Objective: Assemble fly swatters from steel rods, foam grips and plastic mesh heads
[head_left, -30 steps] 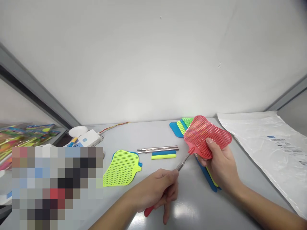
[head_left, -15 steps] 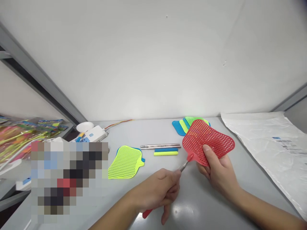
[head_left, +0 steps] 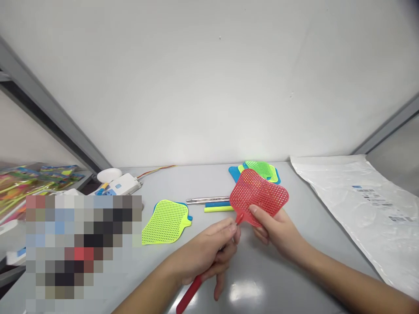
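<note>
My right hand (head_left: pixel 276 231) pinches the lower edge of a red mesh fly-swatter head (head_left: pixel 258 196), held tilted above the grey table (head_left: pixel 288 279). My left hand (head_left: pixel 212 250) is closed round the swatter's handle, whose red grip (head_left: pixel 190 296) sticks out below my fist. The fingertips of my left hand sit right at the head's neck, so the metal rod is hidden. Both hands hold the same swatter.
A yellow-green swatter head (head_left: pixel 165 221) lies over a blue one at left. Metal rods (head_left: pixel 207 200) and blue and yellow grips (head_left: pixel 218 206) lie behind. More heads (head_left: pixel 260 168) are stacked at the back. A plastic bag (head_left: pixel 363 205) lies at right, a white device (head_left: pixel 119 185) at left.
The red head has come down and left toward my left hand. The stretch of metal rod seen before between hand and head no longer shows.
</note>
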A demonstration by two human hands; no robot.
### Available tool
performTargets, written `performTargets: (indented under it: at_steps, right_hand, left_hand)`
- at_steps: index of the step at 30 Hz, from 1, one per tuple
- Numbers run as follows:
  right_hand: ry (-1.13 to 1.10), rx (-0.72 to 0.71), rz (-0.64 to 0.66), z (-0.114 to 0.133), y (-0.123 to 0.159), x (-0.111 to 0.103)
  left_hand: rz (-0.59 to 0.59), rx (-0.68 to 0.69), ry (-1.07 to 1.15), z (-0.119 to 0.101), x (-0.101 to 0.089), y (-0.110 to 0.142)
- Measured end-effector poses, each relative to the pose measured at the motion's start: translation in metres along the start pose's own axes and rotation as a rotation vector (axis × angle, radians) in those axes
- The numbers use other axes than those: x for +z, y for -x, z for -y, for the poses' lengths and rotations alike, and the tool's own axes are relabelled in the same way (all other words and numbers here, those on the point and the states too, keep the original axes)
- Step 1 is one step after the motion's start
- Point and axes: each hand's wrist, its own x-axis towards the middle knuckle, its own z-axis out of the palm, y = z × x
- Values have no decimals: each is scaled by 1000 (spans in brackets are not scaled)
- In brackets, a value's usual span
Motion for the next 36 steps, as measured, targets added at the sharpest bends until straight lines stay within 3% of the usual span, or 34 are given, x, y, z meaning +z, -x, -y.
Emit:
performTargets:
  at_steps: [2,5,7,10,12,16,18,20,24,26,28,30,33,36]
  right_hand:
    - [14,-10,-36,8,-3,-7]
    - [-107,-78,-298,35,-10,-36]
    - [-204,-219,-451,57,-10,-60]
    - [-222,-172,-376,72,3,-75]
    - [-246,-121,-282,64,20,-60]
    - [-151,32,-7,27,56,-3]
    - [-121,83,86,19,67,10]
    - [-131,82,77,26,75,4]
    - [-212,-73,-187,53,81,-33]
    - [-244,-125,-237,57,84,-38]
    - [-270,-152,-247,50,90,-26]
    - [-245,-121,-196,36,100,-4]
    - [-158,3,-5,20,112,24]
    - [-183,-34,-48,24,108,15]
  left_hand:
    - [18,-16,6,-2,2,2]
    - [-4,-52,-23,-5,7,13]
    - [-20,-83,-57,-6,13,25]
    - [-16,-92,-102,-4,27,38]
    - [-43,-57,-128,0,38,42]
    - [-73,-31,-227,16,56,49]
    - [-95,-36,-293,29,61,61]
    - [-160,-38,-371,43,66,82]
    - [-343,-124,-625,65,78,133]
    - [-470,-164,-777,69,86,151]
    - [-550,-174,-893,68,94,157]
    - [-557,-159,-965,63,99,154]
    - [-534,-117,-1087,57,101,141]
    - [-567,-87,-1259,54,94,135]
